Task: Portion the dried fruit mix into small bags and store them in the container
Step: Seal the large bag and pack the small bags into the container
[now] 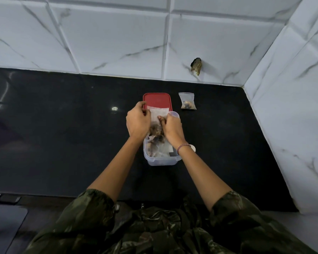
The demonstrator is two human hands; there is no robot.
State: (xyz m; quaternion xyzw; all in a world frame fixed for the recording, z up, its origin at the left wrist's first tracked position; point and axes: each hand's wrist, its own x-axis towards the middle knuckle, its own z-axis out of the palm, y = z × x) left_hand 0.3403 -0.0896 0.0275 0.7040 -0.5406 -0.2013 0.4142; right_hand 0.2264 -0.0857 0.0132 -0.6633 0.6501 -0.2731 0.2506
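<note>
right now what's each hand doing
Left hand: pinching the small bag of fruit mix.
Right hand: gripping the same bag.

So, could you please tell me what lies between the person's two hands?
In the head view, a small clear bag of dried fruit, gripped by the left hand and right hand, over the plastic container.

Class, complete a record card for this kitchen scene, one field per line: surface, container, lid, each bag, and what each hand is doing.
surface: black glossy countertop
container: clear rectangular plastic tub, open, dried fruit inside
lid: red rectangular plastic lid, flat on the countertop behind the tub
held bag: small clear plastic bag, above the tub
hands: left hand pinches its left edge; right hand grips its right side
spare bag: filled clear zip bag, on the countertop right of the lid
</note>
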